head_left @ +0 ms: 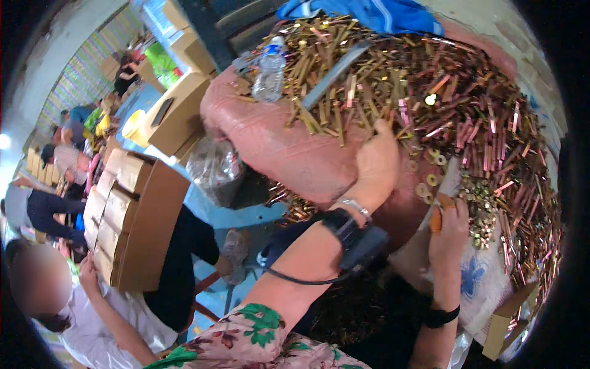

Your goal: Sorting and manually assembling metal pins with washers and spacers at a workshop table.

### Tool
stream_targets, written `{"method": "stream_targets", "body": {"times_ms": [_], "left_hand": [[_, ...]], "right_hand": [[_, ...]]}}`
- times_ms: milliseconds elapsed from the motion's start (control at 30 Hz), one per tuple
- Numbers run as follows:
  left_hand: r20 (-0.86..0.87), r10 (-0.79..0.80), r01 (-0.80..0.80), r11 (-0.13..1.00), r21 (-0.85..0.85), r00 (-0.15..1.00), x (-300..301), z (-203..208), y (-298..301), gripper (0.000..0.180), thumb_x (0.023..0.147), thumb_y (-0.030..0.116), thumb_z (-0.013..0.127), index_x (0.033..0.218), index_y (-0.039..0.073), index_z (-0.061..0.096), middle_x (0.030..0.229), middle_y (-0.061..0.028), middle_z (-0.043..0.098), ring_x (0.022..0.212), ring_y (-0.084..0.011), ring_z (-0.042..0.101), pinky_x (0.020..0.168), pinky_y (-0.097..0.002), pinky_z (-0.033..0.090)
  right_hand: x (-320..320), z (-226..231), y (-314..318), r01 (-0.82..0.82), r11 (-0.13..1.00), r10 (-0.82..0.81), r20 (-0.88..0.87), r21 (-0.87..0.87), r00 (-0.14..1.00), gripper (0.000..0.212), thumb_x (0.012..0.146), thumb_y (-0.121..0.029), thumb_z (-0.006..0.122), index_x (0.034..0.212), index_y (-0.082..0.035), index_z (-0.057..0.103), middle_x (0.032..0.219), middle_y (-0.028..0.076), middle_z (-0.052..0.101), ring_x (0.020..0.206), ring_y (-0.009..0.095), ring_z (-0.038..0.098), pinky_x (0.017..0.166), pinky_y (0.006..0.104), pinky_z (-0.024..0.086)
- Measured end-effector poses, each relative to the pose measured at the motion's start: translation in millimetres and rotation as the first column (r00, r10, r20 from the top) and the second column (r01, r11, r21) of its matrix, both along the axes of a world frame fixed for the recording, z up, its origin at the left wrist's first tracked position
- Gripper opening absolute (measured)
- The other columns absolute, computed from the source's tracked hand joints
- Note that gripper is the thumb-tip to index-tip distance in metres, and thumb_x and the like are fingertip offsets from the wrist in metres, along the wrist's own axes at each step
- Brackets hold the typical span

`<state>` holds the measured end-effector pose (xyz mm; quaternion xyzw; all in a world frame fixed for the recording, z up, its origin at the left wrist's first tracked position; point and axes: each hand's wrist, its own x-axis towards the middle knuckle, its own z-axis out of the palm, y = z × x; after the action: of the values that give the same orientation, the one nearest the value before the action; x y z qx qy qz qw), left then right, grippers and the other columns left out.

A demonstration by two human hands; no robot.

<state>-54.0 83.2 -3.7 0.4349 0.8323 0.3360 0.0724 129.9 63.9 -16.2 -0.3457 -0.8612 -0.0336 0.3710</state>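
Note:
My left hand [376, 161] is at the near edge of a large heap of brass-coloured metal rods or sleeves [399, 80]. Its fingers are curled and partly hidden, so what they hold cannot be made out. My right hand [450, 237] is closed beside a small pile of shiny nuts [479, 200]. Something orange [436, 218] shows at its fingers; whether it is held or worn is unclear. Several pale yellow washers [432, 180] lie between the two hands on the pink cloth [295, 150] beneath the heap.
A clear plastic bottle [269, 74] and a flat grey metal strip [335, 74] rest on the heap, blue cloth [369, 15] behind. An open carton [510, 320] stands at lower right. To the left, a person [104, 326] touches a partitioned cardboard box [132, 221]; others work farther back.

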Motion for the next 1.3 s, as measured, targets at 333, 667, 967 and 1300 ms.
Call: {"method": "stream_targets", "body": {"times_ms": [333, 667, 967, 1300], "left_hand": [[-0.077, 0.024, -0.018, 0.997, 0.078, 0.997, -18, -14, -2, 0.009, 0.082, 0.005, 0.046, 0.088, 0.0, 0.043, 0.07, -0.023, 0.061, 0.069, -0.0379, 0.063, 0.059, -0.0461, 0.051], [0.131, -0.021, -0.022, 0.948, 0.319, 0.991, 0, -6, -45, 0.021, 0.083, 0.016, 0.051, 0.088, -0.004, 0.05, 0.075, -0.0266, 0.059, 0.07, -0.041, 0.059, 0.062, -0.0446, 0.048], [0.945, -0.325, 0.087, 0.943, 0.32, 0.043, 27, -8, -137, 0.014, 0.091, 0.022, 0.049, 0.087, 0.008, 0.047, 0.064, 0.0015, 0.045, 0.043, -0.0016, 0.029, 0.038, -0.0167, 0.022], [0.958, -0.22, 0.221, 0.94, 0.258, -0.182, 63, -14, -209, 0.014, 0.091, 0.02, 0.049, 0.097, 0.007, 0.051, 0.071, -0.0007, 0.048, 0.048, -0.0018, 0.033, 0.044, -0.0145, 0.029]], "right_hand": [[-16, -7, -2, -0.077, 0.992, 0.076, -0.019, -0.102, 0.997, 0.023, 0.076, 0.004, 0.055, 0.1, 0.001, 0.056, 0.091, 0.018, 0.055, 0.085, 0.036, 0.051, 0.073, 0.0404, 0.041], [-19, -24, 7, 0.06, 0.992, -0.015, 0.363, -0.114, 0.932, 0.035, 0.082, -0.019, 0.054, 0.114, -0.006, 0.053, 0.117, 0.013, 0.052, 0.11, 0.031, 0.046, 0.095, 0.0413, 0.032], [-8, -1, -40, -0.127, 0.878, 0.019, -0.232, -0.462, 0.973, 0.02, 0.084, -0.008, 0.055, 0.103, -0.001, 0.056, 0.093, 0.013, 0.06, 0.088, 0.023, 0.057, 0.078, 0.0319, 0.043], [20, -1, -129, -0.676, 0.211, -0.367, -0.698, -0.706, 0.615, 0.016, 0.086, -0.007, 0.054, 0.101, -0.002, 0.055, 0.088, 0.005, 0.06, 0.08, 0.014, 0.058, 0.07, 0.0239, 0.046]]}}
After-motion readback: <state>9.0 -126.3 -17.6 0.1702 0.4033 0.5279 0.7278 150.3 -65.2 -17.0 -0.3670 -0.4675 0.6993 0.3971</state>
